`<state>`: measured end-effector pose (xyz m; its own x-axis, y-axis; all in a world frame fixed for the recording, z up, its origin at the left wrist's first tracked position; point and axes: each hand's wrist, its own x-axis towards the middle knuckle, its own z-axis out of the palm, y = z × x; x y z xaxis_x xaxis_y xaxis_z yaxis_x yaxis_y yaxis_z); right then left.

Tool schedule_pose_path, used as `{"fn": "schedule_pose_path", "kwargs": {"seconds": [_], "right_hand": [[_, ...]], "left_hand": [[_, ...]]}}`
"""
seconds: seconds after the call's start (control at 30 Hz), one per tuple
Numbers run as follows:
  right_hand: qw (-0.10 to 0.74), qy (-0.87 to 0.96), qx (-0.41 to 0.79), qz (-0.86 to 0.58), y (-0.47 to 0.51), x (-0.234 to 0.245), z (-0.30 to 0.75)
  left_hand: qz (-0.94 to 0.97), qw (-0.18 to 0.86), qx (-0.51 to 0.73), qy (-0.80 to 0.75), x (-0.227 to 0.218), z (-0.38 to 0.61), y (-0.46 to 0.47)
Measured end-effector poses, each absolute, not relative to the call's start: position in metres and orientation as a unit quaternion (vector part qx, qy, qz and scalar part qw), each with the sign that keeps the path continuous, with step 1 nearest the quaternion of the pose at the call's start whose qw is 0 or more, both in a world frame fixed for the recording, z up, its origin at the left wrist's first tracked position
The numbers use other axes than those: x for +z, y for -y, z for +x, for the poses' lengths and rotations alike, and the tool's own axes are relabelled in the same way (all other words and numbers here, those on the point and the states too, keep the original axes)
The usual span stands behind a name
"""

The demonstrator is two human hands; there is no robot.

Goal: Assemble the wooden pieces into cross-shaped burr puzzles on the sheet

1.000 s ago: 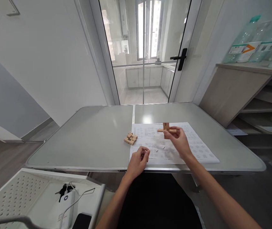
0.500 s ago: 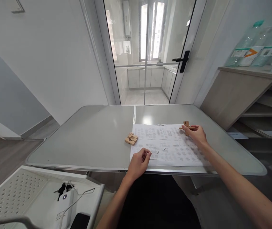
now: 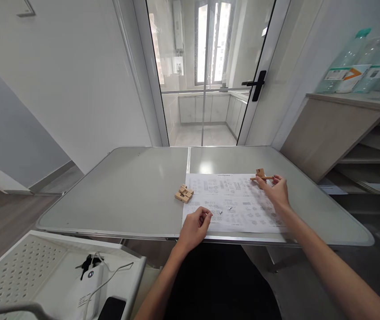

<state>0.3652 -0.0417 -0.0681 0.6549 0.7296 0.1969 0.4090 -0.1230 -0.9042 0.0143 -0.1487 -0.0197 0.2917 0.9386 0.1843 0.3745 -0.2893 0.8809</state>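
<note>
My right hand is at the far right part of a printed paper sheet, its fingers on a thin, light-brown wooden stick. Whether the stick is a pencil or a puzzle piece I cannot make out. Just behind it is a wooden block with a dark number-like mark, partly covered by the stick and fingers. My left hand rests on the sheet's near left corner, fingers curled in, with nothing visible in them. Beyond it, at the sheet's left edge, sits a small cluster of interlocked wooden blocks.
The sheet lies on a grey folding table with a metal seam. At lower left a white tray holds keys, a white power bank with a cable, and a black phone. Plastic bottles stand on a shelf at right.
The fingers of my right hand have spread a little along the wooden stick, showing more of it. My left hand and the block cluster have stayed in place.
</note>
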Motion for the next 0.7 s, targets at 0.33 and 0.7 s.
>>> {"fn": "schedule_pose_path", "kwargs": {"seconds": [0.33,0.7], "right_hand": [[0.537,0.547,0.231,-0.600,0.119,-0.048,0.285],[0.459,0.593,0.352,-0.560,0.129,-0.049,0.273]], "left_hand": [[0.704,0.213,0.418,-0.533,-0.017,0.005,0.132],[0.675,0.016,0.334,-0.658,-0.040,-0.015,0.076]]}}
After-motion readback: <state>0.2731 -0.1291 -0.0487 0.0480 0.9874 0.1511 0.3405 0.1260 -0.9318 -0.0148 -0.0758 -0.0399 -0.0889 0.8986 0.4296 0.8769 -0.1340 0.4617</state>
